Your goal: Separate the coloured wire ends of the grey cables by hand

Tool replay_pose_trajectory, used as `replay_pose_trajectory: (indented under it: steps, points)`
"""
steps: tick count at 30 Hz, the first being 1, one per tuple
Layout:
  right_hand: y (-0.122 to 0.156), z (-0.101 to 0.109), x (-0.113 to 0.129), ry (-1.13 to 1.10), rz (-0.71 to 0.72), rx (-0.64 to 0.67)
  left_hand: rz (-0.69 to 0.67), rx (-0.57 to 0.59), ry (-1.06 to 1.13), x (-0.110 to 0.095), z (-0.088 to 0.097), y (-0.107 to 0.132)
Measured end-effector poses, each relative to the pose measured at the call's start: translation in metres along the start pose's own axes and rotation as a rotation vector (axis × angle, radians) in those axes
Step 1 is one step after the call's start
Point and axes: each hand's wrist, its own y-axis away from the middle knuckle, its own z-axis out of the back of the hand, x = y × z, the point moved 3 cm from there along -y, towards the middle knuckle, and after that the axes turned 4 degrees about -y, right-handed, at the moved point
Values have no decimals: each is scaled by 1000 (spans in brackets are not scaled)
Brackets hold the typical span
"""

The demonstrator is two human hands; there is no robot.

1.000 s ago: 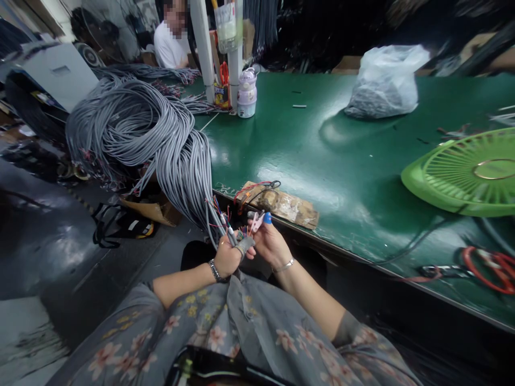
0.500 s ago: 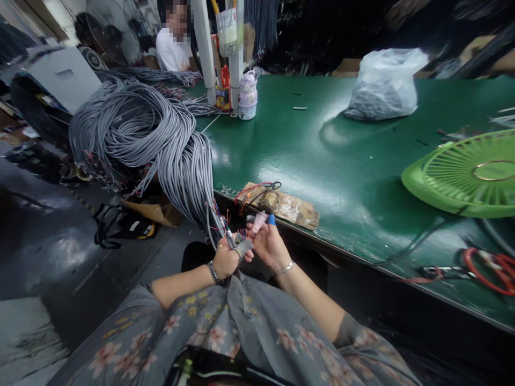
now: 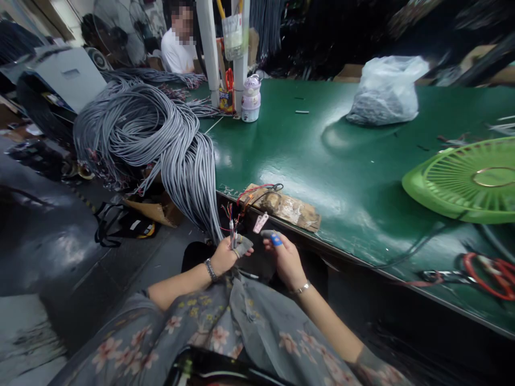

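Below the table's front edge, my left hand (image 3: 229,254) is closed around the end of a grey cable (image 3: 232,228). Stripped red, blue and other thin wires (image 3: 228,212) fan out above its fingers. A grey cover sits on one of that hand's digits. To the right, my right hand (image 3: 287,259) has its thumb and finger pressed together, with blue tape on the thumb and a grey fingertip cover. Whatever they pinch, if anything, is hidden. Just above those fingertips is a small pink, flat piece (image 3: 260,222); whether the fingers touch it I cannot tell.
A worn wooden board (image 3: 285,208) with red and black leads lies on the green table's edge. Left hangs a big bundle of grey cables (image 3: 177,145). Further off are a lilac bottle (image 3: 251,99), a plastic bag (image 3: 384,91), a green fan (image 3: 466,179), red-handled pliers (image 3: 483,276) and a seated person (image 3: 177,51).
My right hand has drawn back down and to the right, away from my left hand, and its fingers have closed. My left hand still holds the cable end, whose wires now point upward.
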Motion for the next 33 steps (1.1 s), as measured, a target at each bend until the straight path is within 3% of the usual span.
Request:
replay_pose_trajectory:
  steps: [4,7,13,17,21,25,29,31,33]
  points:
    - [16,-1,14,284,228,166,20,11,-143,15,4,-3]
    - [25,-15,23,337,282,298,-31,23,-283,25,7,-4]
    - [25,-35,31,407,351,309,-114,96,-404,21,11,3]
    - [23,-38,22,331,272,345,-179,154,-147,1,7,9]
    - [23,-38,11,179,77,340,-85,212,-47,-9,2,13]
    - [17,-25,7,-29,-74,139,-44,135,-200,-9,4,14]
    - [11,-6,13,-261,-22,-75,19,63,-160,-7,8,14]
    - [12,-6,14,-242,-31,-49,57,24,-109,-5,11,14]
    - [15,-14,13,-139,-81,80,70,-1,-55,-5,11,13]
